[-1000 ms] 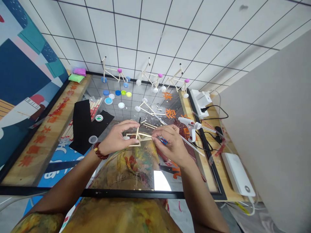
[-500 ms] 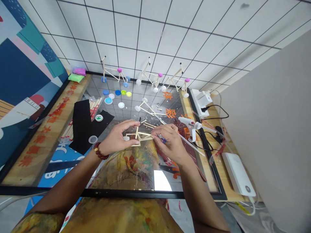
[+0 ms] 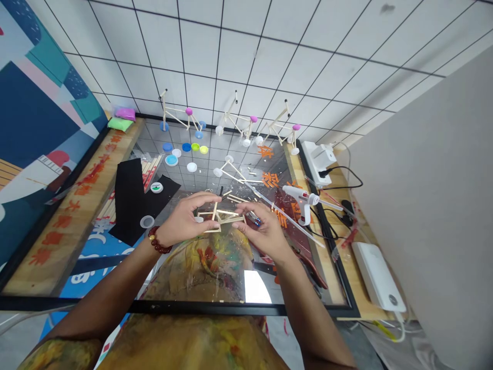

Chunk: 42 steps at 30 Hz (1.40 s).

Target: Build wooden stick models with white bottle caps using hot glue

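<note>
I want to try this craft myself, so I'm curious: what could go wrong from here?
The stick frame is held between the left hand and the right hand; its sticks are thin, so uneven pressure might snap one or loosen a joint. The glue gun is to the right of the right hand, so a sideways swing could knock it; it might also burn if hot, though heat can't be seen.

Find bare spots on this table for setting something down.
Freest: the glass between the left hand, right hand and black front edge, apart from specks; also the wooden strip left of the black cloth. Crowded: around the loose sticks, glue gun, cables, caps and stick models at the back.
</note>
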{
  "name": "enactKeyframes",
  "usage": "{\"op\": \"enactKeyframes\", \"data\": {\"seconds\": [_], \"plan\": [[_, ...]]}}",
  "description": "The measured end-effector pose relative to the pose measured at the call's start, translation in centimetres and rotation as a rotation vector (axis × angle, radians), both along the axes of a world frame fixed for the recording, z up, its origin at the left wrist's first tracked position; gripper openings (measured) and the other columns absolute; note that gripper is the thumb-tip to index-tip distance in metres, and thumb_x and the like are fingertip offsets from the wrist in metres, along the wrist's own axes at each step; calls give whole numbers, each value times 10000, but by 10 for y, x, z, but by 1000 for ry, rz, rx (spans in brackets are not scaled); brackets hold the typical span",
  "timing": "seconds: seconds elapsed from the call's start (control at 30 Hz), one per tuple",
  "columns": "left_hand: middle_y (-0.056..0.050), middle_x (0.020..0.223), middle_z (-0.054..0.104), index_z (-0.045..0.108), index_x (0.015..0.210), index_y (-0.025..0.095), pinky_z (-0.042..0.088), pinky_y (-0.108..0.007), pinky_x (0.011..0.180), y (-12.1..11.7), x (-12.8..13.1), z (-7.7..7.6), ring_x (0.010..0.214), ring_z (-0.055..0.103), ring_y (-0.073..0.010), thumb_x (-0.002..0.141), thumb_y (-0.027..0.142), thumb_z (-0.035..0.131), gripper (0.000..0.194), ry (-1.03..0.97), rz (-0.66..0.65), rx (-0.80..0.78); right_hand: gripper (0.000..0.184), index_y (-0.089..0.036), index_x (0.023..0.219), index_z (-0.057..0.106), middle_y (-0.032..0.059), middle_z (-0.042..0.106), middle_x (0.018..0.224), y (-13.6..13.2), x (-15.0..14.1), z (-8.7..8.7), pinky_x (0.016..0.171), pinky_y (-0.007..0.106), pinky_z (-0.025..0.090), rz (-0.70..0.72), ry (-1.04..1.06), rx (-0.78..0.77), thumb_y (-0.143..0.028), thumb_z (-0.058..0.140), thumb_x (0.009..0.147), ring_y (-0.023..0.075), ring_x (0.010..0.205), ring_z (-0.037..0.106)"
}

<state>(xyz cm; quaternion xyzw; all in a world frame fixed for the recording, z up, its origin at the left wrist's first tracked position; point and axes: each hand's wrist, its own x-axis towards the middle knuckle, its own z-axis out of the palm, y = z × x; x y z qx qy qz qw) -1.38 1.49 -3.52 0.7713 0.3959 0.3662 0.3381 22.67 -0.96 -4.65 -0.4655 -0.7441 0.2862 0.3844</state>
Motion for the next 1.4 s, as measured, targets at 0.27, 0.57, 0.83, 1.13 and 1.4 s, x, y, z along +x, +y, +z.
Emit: {"op": "enactKeyframes", "data": {"seconds": [0.27,0.57,0.83,1.13,1.4], "plan": [[-116,1191,714,701,1168,195,517,-387,1014,0,0,3,1121,673,-255,740,296,818,455,-3,-1,6,214,-238,1053,706,48,758,998,-1,-6,-5,861,384,523,-25,77,-46,-328,723,859,209,898,693],[-124,1241,703,689,1201,204,493,-426,1059,-1,0,5,1169,655,-276,710,326,840,527,-2,6,-41,77,-246,893,738,26,756,864,1,-9,4,821,364,521,-76,109,67,-284,671,904,192,832,688],[-114,1148,740,726,1103,186,532,-403,1006,0,-1,1,1089,693,-259,706,363,847,451,-27,51,-44,69,-255,888,720,14,752,855,-1,-12,9,833,388,487,-85,72,141,-232,656,896,189,819,675],[-103,1087,754,731,1056,186,544,-401,980,-2,4,3,1046,704,-252,697,351,852,413,-20,67,-37,81,-261,856,703,4,739,805,-4,-13,10,838,410,460,-107,85,192,-233,637,895,193,779,668],[-84,1071,779,747,1042,211,423,-518,1133,-2,4,2,1086,708,-292,668,388,870,431,4,99,-43,113,-264,866,699,8,749,833,-3,-11,10,889,429,434,-69,58,170,-252,604,926,199,810,675]]}}
